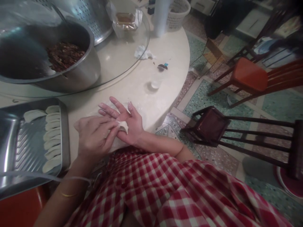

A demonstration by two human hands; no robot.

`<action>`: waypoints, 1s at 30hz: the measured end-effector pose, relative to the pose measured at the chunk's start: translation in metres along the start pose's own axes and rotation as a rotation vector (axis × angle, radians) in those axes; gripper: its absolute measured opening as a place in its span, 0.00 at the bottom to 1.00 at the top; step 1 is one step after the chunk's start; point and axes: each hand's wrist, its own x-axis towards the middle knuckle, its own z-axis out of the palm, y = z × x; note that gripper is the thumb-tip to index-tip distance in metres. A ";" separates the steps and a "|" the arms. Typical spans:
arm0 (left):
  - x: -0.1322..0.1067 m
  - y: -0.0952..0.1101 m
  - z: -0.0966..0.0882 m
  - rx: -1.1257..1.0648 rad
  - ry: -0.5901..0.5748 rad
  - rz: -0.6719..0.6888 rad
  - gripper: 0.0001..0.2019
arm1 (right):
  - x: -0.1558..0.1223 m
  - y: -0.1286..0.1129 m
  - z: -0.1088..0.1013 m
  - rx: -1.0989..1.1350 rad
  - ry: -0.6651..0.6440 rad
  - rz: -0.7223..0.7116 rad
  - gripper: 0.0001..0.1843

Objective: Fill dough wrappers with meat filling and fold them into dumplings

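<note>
My left hand [94,135] comes in from the lower left with a thin gold bangle on its wrist. Its fingers are pinched on a small white dumpling [124,126]. The dumpling lies on the palm of my right hand [129,118], which is turned palm up with its fingers stretched flat over the cream table [146,104]. Both hands sit at the table's near edge, above my red checked lap. Left of them stands a metal tray [64,126] with a row of several folded dumplings [52,138].
A large steel bowl [80,74] of dark minced filling [63,55] stands on a glass turntable [123,53], with a colander [94,15] behind it. A crumpled tissue [143,53] and a small dish [155,84] lie on the table. Dark wooden chair [208,126] and orange stool [248,75] stand on the right.
</note>
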 end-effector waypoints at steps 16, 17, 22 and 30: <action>-0.014 0.006 0.002 -0.005 0.050 -0.193 0.09 | -0.002 0.005 0.001 -0.048 0.047 -0.096 0.28; -0.014 0.007 0.001 -0.002 0.050 -0.195 0.10 | -0.002 0.005 0.001 -0.042 0.053 -0.095 0.29; -0.016 0.010 -0.001 0.051 0.018 -0.220 0.11 | -0.003 0.004 0.002 -0.047 0.056 -0.117 0.29; -0.015 0.008 0.004 -0.007 0.014 -0.265 0.06 | -0.001 0.009 -0.001 -0.079 0.039 -0.129 0.27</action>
